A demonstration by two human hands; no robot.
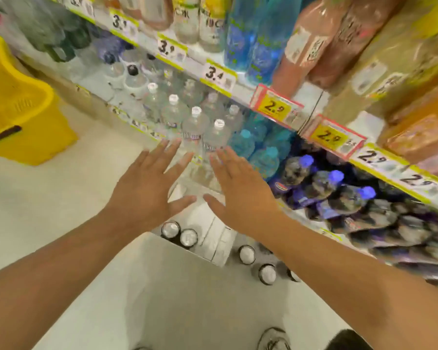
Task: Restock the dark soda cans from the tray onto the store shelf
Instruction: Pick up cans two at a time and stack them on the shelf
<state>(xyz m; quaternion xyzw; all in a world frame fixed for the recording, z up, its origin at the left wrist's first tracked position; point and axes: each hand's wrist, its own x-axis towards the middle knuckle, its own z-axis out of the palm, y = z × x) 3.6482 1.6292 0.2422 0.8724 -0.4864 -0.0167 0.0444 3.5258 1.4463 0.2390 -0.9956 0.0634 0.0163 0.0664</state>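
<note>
Cans (171,229) with dark bodies and pale, silvery tops stand upright low in the view, down by the bottom of the store shelf (240,93) — five tops can be counted, though blur may hide more. Two stand together just beyond the far edge of a pale grey tray (162,286), and three more trail off to the right, partly behind the right forearm. Whether they rest on the floor or on a low ledge cannot be told.

Both hands hover above them, palms down, empty. The left hand (147,190) has its fingers spread wide and straight; the right hand (238,193) likewise, with its thumb pointing toward the left thumb, the two thumbs near but apart.

Beyond the fingertips stand clear water bottles (195,127) with white caps — four caps show sharply. To their right are blue bottles (245,142), then dark bottles with purple caps (336,176), three caps plain. Yellow price tags (273,107) reading 2.9 hang from the shelf edge. A yellow basket (18,114) sits on the floor at left.
</note>
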